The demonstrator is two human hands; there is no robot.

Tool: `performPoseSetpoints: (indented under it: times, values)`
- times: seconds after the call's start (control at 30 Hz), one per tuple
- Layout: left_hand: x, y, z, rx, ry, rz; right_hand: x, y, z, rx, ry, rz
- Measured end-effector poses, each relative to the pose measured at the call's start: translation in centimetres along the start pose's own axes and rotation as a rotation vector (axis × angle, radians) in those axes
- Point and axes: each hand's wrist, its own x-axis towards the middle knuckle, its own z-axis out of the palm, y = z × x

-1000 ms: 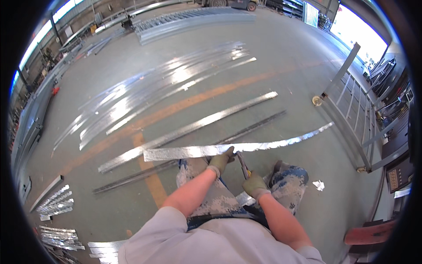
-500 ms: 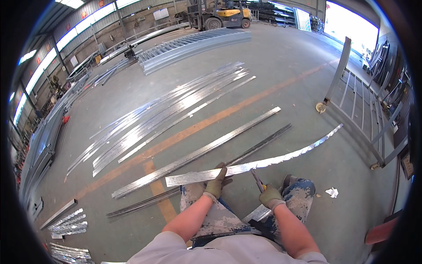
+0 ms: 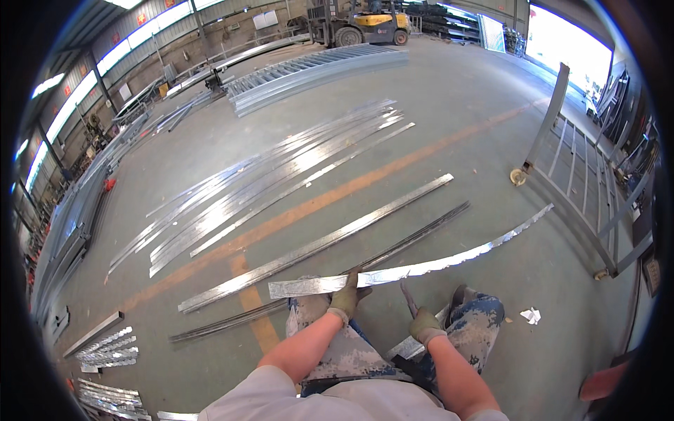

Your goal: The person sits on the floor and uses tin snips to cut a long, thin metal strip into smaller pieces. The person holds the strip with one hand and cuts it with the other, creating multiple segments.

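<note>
A long, shiny metal strip [image 3: 428, 268] runs from above my lap out to the right, curving upward, with notches along its lower edge. My left hand [image 3: 345, 299], in an olive work glove, is closed around it near its left end. My gloved right hand [image 3: 425, 325] grips a pair of tin snips [image 3: 408, 297] over the gap between my knees. The dark jaws point up, just below the strip's notched edge. Whether the jaws are parted is too small to tell.
Beyond my knees lie a wide metal bar [image 3: 316, 242], a thin dark bundle of strips [image 3: 421, 233] and several flat sheets [image 3: 281, 165]. A wheeled metal frame [image 3: 576, 189] stands at right; a forklift [image 3: 375, 27] is far off. Cut notched pieces [image 3: 109, 351] lie at lower left.
The right hand and the snips have drawn down and slightly left, away from the strip's edge. My left hand still holds the strip, which has barely shifted. The view has moved slightly.
</note>
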Motion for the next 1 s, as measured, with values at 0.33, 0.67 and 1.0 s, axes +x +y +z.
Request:
performPoseSetpoints:
  times: [0.33, 0.67, 1.0]
  values:
    - [3.5, -4.2, -1.9, 0.582, -0.013, 0.337, 0.9, 4.3, 3.1, 0.817, -0.406, -0.098]
    - [2.4, -0.3, -0.3, -0.52, 0.082, -0.279, -2.6, 0.4, 1.2, 1.066, -0.536, -0.032]
    - [2.3, -0.4, -0.9, -0.441, 0.027, -0.281, -2.2, -1.9, 1.6, 0.996, -0.532, -0.076]
